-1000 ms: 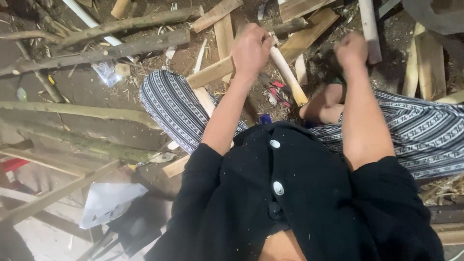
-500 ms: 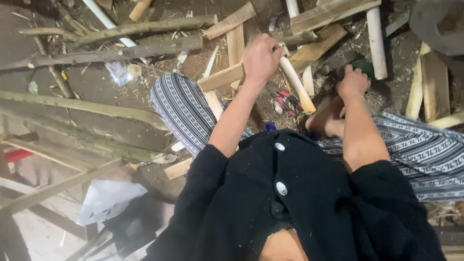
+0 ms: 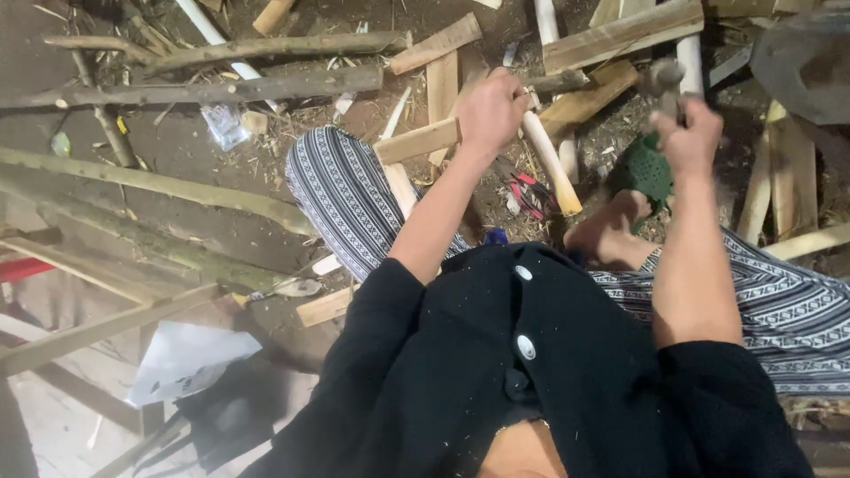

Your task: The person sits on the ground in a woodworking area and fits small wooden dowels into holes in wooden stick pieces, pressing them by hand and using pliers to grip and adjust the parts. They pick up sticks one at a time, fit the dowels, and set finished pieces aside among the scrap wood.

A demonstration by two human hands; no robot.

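Since half a second ago the right hand (image 3: 689,137) has risen from low beside the bare foot (image 3: 611,232) to well above it, and the hammer (image 3: 662,81) in its closed fist now stands up, its head blurred. Over the same time the left hand (image 3: 489,111) has barely shifted.

Taking the peeled stick (image 3: 551,159) as the landmark: the left hand is wrapped round its upper end, fingers closed on it, while its lower end slants down toward the foot. A flat slat (image 3: 416,142) lies just left of the stick, passing under the left wrist. Small red-handled tools (image 3: 529,190) lie on the dirt just beside its lower half. Something green (image 3: 645,168) sits to the right of its lower end, under the hammer. Long rough branches (image 3: 221,88) lie well to the left.

By its look, the stick is stiff, dry and light, smooth where the bark is off, so it may turn or skid under a blow; a firm hold near the top, well clear of the struck end, seems best. The hammer looks head-heavy; how far down the handle the grip sits I cannot tell, as the fist hides it.
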